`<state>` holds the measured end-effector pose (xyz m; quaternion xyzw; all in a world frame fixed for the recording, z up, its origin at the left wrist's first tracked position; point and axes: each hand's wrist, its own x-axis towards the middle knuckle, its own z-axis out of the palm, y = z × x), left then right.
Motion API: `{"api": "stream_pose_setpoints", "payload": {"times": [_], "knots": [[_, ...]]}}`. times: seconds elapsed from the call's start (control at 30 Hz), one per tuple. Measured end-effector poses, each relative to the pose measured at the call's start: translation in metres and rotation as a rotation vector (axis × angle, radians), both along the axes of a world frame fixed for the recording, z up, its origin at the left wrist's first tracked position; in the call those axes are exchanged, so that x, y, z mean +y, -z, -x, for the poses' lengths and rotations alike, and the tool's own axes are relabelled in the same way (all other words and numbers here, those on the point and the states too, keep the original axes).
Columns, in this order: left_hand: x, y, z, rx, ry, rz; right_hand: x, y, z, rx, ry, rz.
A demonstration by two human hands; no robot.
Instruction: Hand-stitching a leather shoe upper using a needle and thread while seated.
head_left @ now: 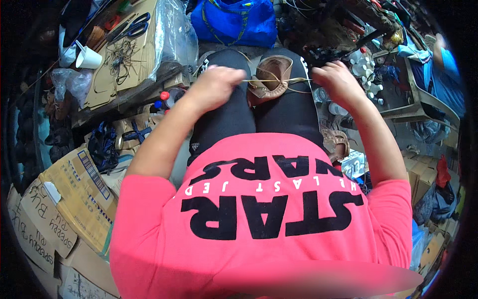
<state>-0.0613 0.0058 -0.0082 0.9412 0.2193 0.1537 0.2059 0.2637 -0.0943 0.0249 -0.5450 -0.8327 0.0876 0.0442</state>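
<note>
Your left hand (222, 87) and right hand (338, 82) are closed, gripping a tan lace (298, 79) stretched across a brown shoe (273, 89). The shoe rests on your lap.

Pink short-sleeved T-shirt (149, 239), black pants (284, 117).
Black-and-white chest lettering (251, 226); small white pants marks (204, 64) near left hand (219, 87) and right hand (338, 82).

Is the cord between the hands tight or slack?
Tight: the cord runs nearly straight from left hand to right hand, across the brown shoe.
</note>
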Motion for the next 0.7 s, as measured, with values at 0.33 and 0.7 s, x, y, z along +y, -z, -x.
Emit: {"api": "stream_pose_setpoints", "payload": {"times": [0.33, 0.7], "knots": [[-0.036, -0.066, -0.058, -0.707, 0.256, 0.966, 0.033, -0.022, 0.074, 1.888, 0.143, 0.465], [0.086, -0.095, 0.162, -0.134, -0.657, -0.244, -0.097, 0.025, -0.129, 0.359, 0.859, 0.262]]}}
